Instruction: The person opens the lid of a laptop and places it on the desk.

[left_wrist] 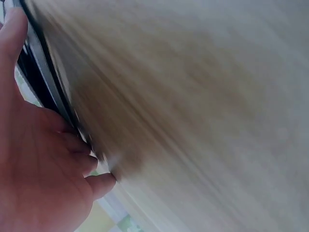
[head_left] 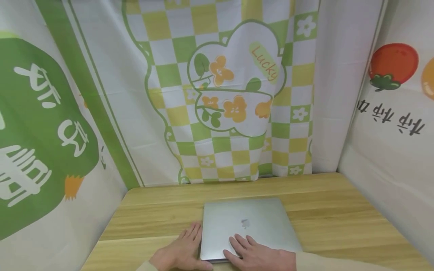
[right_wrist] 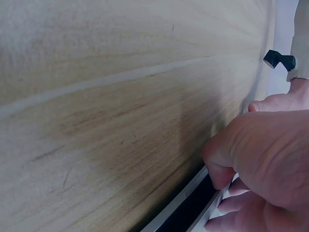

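Observation:
A silver laptop (head_left: 266,218) with an apple logo lies on the wooden table, its lid almost down. My right hand (head_left: 259,258) holds the lid at its front edge, fingers spread over the top. In the right wrist view, the right thumb (right_wrist: 220,169) sits at the dark gap between lid and base. My left hand (head_left: 181,248) lies beside the laptop's left edge. Its fingers stretch along that side and its thumb reaches to the front left corner. Seen from the left wrist, a narrow dark gap runs along the laptop's edge (left_wrist: 48,72).
The wooden table (head_left: 162,207) extends on both sides of and behind the laptop. A checkered curtain (head_left: 217,158) hangs at the table's back edge, and printed white cloths (head_left: 383,150) flank it on the left and right.

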Motion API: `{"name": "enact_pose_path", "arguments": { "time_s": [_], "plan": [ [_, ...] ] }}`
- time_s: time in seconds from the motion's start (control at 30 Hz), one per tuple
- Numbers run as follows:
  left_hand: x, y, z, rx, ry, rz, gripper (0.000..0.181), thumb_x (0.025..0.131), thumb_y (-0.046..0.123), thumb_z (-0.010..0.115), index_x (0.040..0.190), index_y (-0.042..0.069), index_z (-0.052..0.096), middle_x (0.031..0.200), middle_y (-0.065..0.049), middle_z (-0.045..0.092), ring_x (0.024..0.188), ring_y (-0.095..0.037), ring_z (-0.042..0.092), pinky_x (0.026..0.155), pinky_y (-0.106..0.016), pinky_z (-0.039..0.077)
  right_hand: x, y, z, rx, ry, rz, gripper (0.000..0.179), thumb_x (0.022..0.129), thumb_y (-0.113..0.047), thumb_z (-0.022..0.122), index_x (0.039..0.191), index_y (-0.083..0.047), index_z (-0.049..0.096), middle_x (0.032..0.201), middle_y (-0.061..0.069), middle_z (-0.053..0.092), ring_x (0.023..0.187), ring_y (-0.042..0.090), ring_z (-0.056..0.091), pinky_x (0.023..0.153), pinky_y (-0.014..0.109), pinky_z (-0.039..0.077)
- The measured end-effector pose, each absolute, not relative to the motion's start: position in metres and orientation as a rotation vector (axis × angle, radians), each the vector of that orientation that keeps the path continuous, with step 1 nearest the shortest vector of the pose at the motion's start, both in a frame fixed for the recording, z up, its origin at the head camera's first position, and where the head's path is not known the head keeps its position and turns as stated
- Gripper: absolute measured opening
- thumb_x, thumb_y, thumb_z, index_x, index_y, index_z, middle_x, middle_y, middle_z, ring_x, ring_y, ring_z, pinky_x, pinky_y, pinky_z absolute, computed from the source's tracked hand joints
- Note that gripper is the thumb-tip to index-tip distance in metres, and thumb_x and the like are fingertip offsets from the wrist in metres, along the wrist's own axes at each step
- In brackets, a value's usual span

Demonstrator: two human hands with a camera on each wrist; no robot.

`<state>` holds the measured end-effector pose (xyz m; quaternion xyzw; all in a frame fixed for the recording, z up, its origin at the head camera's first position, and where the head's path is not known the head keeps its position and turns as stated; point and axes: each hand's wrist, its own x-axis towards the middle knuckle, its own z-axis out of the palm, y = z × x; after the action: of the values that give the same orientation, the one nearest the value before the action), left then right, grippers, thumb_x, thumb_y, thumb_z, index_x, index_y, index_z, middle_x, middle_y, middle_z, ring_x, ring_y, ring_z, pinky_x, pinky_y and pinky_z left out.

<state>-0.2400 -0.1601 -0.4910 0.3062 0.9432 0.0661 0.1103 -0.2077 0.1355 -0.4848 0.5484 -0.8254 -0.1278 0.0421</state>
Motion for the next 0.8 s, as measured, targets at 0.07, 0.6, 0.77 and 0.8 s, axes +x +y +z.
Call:
{"name": "enact_pose_path", "arguments": {
  "time_s": [0.07,0.6,0.77,0.8],
  "plan": [
    [-0.24,-0.16,-0.492,0.892,2.767,0.207,0.123,0.077,0.081,0.055,0.151,-0.01,0.019,0.161,-0.03,0.013,0.15,-0.043,0.017,0.115,-0.064,0.028,-0.208,0.136,-0.483,1.689,-2.565,-0.39,0.08,0.098,-0.067,0.017,0.156,-0.013,0.023,0.155,0.023,0.034,0.141,0.033,0.041,0.102,0.04,0.051],
    [-0.243,-0.157,-0.499,0.859,2.805,0.174,0.118,0.081,0.083,0.045,0.152,-0.008,0.019,0.162,-0.026,0.015,0.15,-0.039,0.019,0.116,-0.061,0.028,-0.209,0.137,-0.476,1.73,-2.463,-0.456,0.079,0.099,-0.066,0.014,0.156,-0.012,0.025,0.153,0.023,0.037,0.139,0.033,0.044,0.102,0.038,0.052],
    [-0.244,-0.155,-0.497,0.891,2.83,0.112,0.121,0.079,0.084,0.047,0.152,-0.009,0.021,0.161,-0.027,0.017,0.15,-0.039,0.022,0.115,-0.059,0.032,-0.21,0.139,-0.472,1.724,-2.401,-0.512,0.076,0.1,-0.064,0.017,0.155,-0.012,0.027,0.152,0.02,0.039,0.138,0.03,0.046,0.1,0.034,0.053],
    [-0.244,-0.155,-0.496,0.892,2.827,0.108,0.121,0.079,0.084,0.047,0.152,-0.009,0.021,0.161,-0.027,0.017,0.15,-0.039,0.022,0.115,-0.059,0.032,-0.21,0.139,-0.471,1.725,-2.386,-0.522,0.075,0.1,-0.063,0.018,0.155,-0.012,0.028,0.152,0.02,0.04,0.138,0.029,0.047,0.1,0.033,0.053]
  ]
}}
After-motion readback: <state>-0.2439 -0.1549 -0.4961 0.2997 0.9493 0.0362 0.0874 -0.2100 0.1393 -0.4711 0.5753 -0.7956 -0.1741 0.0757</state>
